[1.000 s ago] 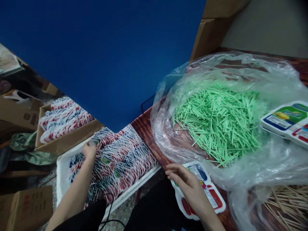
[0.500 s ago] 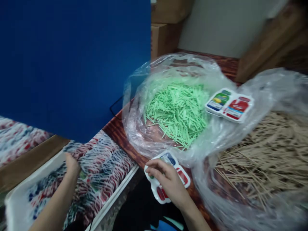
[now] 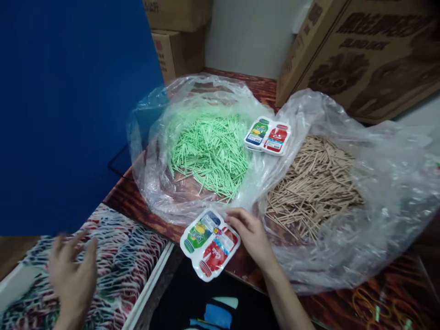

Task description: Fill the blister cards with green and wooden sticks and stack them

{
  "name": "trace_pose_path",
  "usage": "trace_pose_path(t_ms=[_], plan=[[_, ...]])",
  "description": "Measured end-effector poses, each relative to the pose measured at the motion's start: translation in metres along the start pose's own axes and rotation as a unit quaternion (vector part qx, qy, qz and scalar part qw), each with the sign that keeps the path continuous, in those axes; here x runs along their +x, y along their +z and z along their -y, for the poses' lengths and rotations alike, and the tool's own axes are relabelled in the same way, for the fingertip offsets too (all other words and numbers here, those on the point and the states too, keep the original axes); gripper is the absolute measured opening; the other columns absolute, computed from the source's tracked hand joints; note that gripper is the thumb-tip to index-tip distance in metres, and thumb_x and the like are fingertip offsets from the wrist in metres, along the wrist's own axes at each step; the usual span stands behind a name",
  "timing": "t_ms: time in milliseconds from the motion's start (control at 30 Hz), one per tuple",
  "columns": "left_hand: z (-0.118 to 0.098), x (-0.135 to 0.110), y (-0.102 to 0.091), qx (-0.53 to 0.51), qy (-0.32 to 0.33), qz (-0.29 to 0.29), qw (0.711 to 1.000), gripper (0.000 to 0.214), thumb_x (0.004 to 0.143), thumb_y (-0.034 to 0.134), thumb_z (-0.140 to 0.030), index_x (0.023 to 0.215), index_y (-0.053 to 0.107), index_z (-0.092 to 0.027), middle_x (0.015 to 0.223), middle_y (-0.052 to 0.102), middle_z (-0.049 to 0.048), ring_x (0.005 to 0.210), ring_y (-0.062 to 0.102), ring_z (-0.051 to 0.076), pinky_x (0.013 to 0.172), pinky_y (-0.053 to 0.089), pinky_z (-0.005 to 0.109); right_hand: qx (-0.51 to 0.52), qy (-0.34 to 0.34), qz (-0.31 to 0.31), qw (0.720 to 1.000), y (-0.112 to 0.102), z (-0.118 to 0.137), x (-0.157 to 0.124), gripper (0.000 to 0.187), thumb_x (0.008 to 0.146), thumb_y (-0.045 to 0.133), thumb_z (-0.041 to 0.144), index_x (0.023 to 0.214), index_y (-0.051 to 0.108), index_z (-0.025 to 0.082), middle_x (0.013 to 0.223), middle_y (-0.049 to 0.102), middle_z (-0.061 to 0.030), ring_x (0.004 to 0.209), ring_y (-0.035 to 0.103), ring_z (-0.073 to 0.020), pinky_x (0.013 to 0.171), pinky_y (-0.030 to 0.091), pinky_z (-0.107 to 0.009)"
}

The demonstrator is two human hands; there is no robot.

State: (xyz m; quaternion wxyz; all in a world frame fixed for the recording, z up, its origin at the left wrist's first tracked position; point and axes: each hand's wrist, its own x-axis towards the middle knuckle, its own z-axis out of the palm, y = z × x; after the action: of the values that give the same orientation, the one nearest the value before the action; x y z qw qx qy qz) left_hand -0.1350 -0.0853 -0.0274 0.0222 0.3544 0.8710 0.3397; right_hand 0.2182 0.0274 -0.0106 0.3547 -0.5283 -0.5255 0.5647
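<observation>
My right hand [image 3: 252, 236] has its fingers closed at the upper right edge of a white two-bottle-shaped blister pack [image 3: 209, 243], printed with a green bottle and a red cola bottle. The pack juts past the table's front edge over my lap. My left hand [image 3: 74, 272], slightly blurred, is empty with fingers spread. It hovers above a white-walled box [image 3: 156, 284] filled with rows of red, blue, green and white packs [image 3: 132, 256]. A similar two-bottle pack [image 3: 267, 136] lies on clear plastic between two piles of sticks.
Clear plastic bags hold light green sticks [image 3: 213, 153] and tan sticks [image 3: 316, 183] on a dark red wood-grain table [image 3: 153, 215]. A large blue panel [image 3: 75, 110] blocks the upper left. Cardboard boxes [image 3: 357, 55] stand behind. Yellow bands [image 3: 381, 307] lie at lower right.
The view has swung right, showing more of the tan sticks and boxes. My right hand has shifted from over the pack to its right edge. My left hand's fingers have spread.
</observation>
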Motion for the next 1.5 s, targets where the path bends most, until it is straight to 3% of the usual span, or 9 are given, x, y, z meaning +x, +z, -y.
trace_pose_path(t_ms=[133, 267, 400, 600, 767, 900, 1033, 1267, 1500], plan=[[-0.071, -0.034, 0.022, -0.07, 0.226, 0.027, 0.971, 0.011, 0.082, 0.056, -0.035, 0.083, 0.062, -0.025, 0.115, 0.064, 0.0023, 0.109, 0.058, 0.027, 0.101, 0.042, 0.045, -0.001, 0.0, -0.014, 1.0, -0.007, -0.013, -0.005, 0.021, 0.084, 0.057, 0.037, 0.094, 0.063, 0.019, 0.09, 0.071, -0.0047, 0.089, 0.066, -0.0217, 0.082, 0.049, -0.033], [-0.115, -0.063, 0.038, -0.157, 0.303, 0.151, 0.928, 0.012, 0.088, 0.052, -0.022, 0.08, 0.061, -0.021, 0.088, 0.067, 0.0045, 0.086, 0.062, 0.02, 0.079, 0.05, 0.034, -0.037, -0.022, -0.012, 0.999, -0.002, -0.011, -0.009, 0.019, 0.085, 0.055, 0.033, 0.094, 0.064, 0.019, 0.092, 0.07, -0.0047, 0.091, 0.065, -0.0218, 0.083, 0.048, -0.033], [-0.128, -0.071, 0.061, -0.179, 0.338, 0.254, 0.888, 0.016, 0.09, 0.049, -0.021, 0.079, 0.06, -0.021, 0.091, 0.066, 0.005, 0.089, 0.061, 0.019, 0.079, 0.049, 0.032, -0.067, -0.059, 0.003, 0.996, 0.0, -0.002, -0.008, 0.018, 0.087, 0.052, 0.03, 0.095, 0.065, 0.021, 0.095, 0.07, -0.004, 0.092, 0.065, -0.0217, 0.082, 0.047, -0.032], [-0.126, 0.015, 0.115, -0.126, 0.175, 0.024, 0.976, 0.038, 0.083, 0.056, -0.028, 0.119, 0.054, -0.019, 0.135, 0.049, 0.0145, 0.129, 0.041, 0.029, 0.108, 0.03, 0.044, -0.08, -0.05, 0.003, 0.996, -0.004, -0.015, -0.004, 0.019, 0.086, 0.052, 0.033, 0.094, 0.064, 0.021, 0.093, 0.071, -0.0035, 0.091, 0.064, -0.0226, 0.082, 0.045, -0.032], [-0.141, 0.101, 0.16, -0.136, 0.037, 0.06, 0.988, 0.073, 0.066, 0.072, -0.035, 0.132, 0.045, -0.017, 0.139, 0.048, 0.0194, 0.132, 0.037, 0.038, 0.107, 0.026, 0.05, -0.059, -0.025, 0.011, 0.998, -0.002, -0.037, 0.004, 0.02, 0.083, 0.055, 0.036, 0.091, 0.065, 0.02, 0.089, 0.07, -0.0037, 0.088, 0.064, -0.0237, 0.079, 0.046, -0.033], [-0.152, 0.132, 0.182, -0.196, 0.023, 0.123, 0.973, 0.041, 0.065, 0.069, -0.041, 0.098, 0.066, -0.017, 0.101, 0.07, 0.0139, 0.106, 0.059, 0.036, 0.087, 0.044, 0.043, -0.023, -0.007, -0.007, 1.0, -0.002, -0.042, 0.008, 0.026, 0.083, 0.053, 0.041, 0.091, 0.065, 0.019, 0.08, 0.07, -0.0047, 0.081, 0.065, -0.0241, 0.075, 0.048, -0.033], [-0.144, 0.142, 0.167, -0.299, 0.029, 0.215, 0.929, 0.042, 0.065, 0.065, -0.054, 0.081, 0.069, -0.015, 0.072, 0.069, 0.0048, 0.072, 0.063, 0.022, 0.065, 0.047, 0.03, -0.023, -0.016, -0.015, 0.999, -0.002, -0.043, 0.006, 0.028, 0.084, 0.053, 0.042, 0.091, 0.065, 0.019, 0.079, 0.069, -0.0049, 0.079, 0.065, -0.0237, 0.073, 0.048, -0.033], [-0.112, 0.129, 0.116, -0.391, 0.001, 0.285, 0.875, 0.041, 0.045, 0.084, -0.044, 0.07, 0.07, -0.015, 0.063, 0.067, 0.0013, 0.057, 0.057, 0.016, 0.055, 0.041, 0.024, -0.049, -0.037, -0.02, 0.998, 0.0, -0.052, 0.008, 0.026, 0.087, 0.05, 0.041, 0.094, 0.064, 0.019, 0.079, 0.068, -0.0041, 0.079, 0.065, -0.0226, 0.075, 0.048, -0.032], [-0.147, 0.124, 0.09, -0.505, -0.002, 0.276, 0.818, 0.029, 0.052, 0.081, -0.033, 0.067, 0.063, -0.017, 0.061, 0.062, -0.0035, 0.053, 0.055, 0.01, 0.056, 0.042, 0.021, -0.057, -0.039, -0.021, 0.997, 0.002, -0.054, 0.006, 0.028, 0.087, 0.048, 0.041, 0.094, 0.063, 0.019, 0.081, 0.068, -0.0052, 0.081, 0.065, -0.0235, 0.077, 0.047, -0.033]])
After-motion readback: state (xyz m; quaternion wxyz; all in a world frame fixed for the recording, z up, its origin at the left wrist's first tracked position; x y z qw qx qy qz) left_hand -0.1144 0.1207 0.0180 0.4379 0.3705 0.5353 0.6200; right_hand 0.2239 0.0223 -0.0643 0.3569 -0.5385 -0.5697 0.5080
